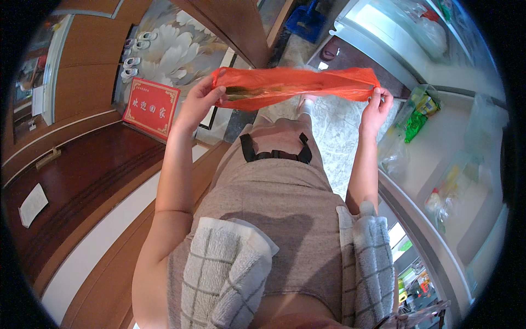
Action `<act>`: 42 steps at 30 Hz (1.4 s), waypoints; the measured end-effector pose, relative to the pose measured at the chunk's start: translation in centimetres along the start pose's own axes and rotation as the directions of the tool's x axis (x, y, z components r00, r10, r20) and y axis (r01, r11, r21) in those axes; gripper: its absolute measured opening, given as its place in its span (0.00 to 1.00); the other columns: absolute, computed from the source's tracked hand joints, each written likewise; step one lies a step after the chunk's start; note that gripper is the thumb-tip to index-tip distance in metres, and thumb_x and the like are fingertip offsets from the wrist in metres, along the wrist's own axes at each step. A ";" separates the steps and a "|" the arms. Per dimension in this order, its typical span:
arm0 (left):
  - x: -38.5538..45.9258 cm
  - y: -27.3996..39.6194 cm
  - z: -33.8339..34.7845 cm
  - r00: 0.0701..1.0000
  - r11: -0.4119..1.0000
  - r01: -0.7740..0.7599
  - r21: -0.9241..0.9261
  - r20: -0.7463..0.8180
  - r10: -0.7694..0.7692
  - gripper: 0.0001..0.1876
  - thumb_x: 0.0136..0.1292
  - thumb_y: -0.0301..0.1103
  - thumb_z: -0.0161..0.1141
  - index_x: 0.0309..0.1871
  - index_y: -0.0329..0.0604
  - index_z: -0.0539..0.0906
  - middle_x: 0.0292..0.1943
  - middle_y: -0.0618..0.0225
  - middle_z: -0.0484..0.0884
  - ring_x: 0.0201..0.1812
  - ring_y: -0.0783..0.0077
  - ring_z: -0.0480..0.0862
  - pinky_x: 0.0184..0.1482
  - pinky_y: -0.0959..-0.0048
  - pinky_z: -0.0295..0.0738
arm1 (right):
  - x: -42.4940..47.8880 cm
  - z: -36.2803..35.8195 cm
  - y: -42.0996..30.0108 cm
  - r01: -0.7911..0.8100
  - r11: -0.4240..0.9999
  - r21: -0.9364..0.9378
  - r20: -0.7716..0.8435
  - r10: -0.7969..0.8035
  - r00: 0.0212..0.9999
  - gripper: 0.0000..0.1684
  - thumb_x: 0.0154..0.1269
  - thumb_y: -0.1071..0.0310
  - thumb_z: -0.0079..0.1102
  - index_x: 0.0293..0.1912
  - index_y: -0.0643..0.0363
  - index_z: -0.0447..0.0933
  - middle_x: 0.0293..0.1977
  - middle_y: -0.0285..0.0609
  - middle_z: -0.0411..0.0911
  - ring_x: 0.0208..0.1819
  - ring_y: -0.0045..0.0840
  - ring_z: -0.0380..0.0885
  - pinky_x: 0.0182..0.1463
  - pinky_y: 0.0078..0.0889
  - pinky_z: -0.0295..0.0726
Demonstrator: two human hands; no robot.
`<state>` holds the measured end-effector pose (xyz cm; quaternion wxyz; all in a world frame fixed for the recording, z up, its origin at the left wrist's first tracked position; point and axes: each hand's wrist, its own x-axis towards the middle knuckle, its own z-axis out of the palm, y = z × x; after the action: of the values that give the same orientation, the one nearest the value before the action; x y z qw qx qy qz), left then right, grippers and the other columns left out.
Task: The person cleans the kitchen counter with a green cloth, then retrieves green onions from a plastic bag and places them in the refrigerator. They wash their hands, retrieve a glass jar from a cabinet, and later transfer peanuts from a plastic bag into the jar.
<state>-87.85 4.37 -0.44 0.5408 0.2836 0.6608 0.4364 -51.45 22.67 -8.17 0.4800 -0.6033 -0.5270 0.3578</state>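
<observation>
An orange-red plastic bag [287,82] is stretched sideways in front of my body. My left hand [205,96] pinches its left end, and my right hand [378,105] grips the other end between thumb and fingers. Through the film on the left side shows something green and yellowish, too veiled to name. To the right stands a refrigerator with its door swung out; bagged items, including a bright green packet [416,123], sit in the door shelf [444,148] beside my right forearm.
On the left is a dark brown wooden surface [90,164] with a slip of paper [33,205]. A red mat with writing [151,107] and several light shoes [131,62] lie beyond. A blue dustpan [306,22] is at the top. A checked towel [226,263] hangs over my chest.
</observation>
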 end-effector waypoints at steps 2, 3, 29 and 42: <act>0.3 -1.1 0.3 0.999 1.000 0.002 0.004 0.052 -0.002 0.20 0.66 0.30 0.55 0.60 0.38 0.70 0.34 0.72 0.78 0.36 0.81 0.77 0.43 0.79 0.73 | -0.4 0.1 -1.1 -0.069 0.980 0.184 0.121 0.047 0.991 0.07 0.70 0.65 0.50 0.42 0.58 0.69 0.37 0.37 0.74 0.37 0.18 0.70 0.45 0.23 0.71; 0.5 -1.7 0.5 1.000 1.000 0.001 0.029 0.030 -0.002 0.21 0.66 0.30 0.55 0.61 0.39 0.69 0.36 0.71 0.79 0.38 0.81 0.77 0.45 0.78 0.73 | -0.9 0.4 -1.1 -0.137 0.959 0.247 0.179 0.094 0.979 0.07 0.71 0.64 0.48 0.43 0.57 0.68 0.39 0.38 0.75 0.38 0.18 0.71 0.45 0.24 0.72; 3.7 -15.4 0.3 0.940 0.884 0.299 0.359 -0.272 -0.208 0.21 0.56 0.36 0.58 0.52 0.35 0.75 0.43 0.57 0.82 0.44 0.62 0.81 0.49 0.68 0.73 | -8.4 4.8 -5.4 -0.273 0.914 0.299 0.512 0.087 0.854 0.07 0.68 0.72 0.51 0.44 0.59 0.67 0.40 0.32 0.71 0.39 0.12 0.67 0.43 0.16 0.69; 4.7 -3.8 10.6 0.981 0.989 -0.091 0.119 0.182 0.068 0.15 0.61 0.32 0.53 0.49 0.36 0.79 0.46 0.62 0.80 0.50 0.67 0.78 0.56 0.70 0.68 | -10.7 6.4 -4.8 0.163 0.982 0.093 0.556 -0.188 0.810 0.19 0.62 0.75 0.50 0.53 0.56 0.66 0.43 0.43 0.71 0.42 0.27 0.74 0.50 0.31 0.73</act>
<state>-78.43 9.46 -6.30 0.5606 0.3812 0.6245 0.3879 -60.85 13.40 -6.20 0.3466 -0.4099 -0.6908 0.4844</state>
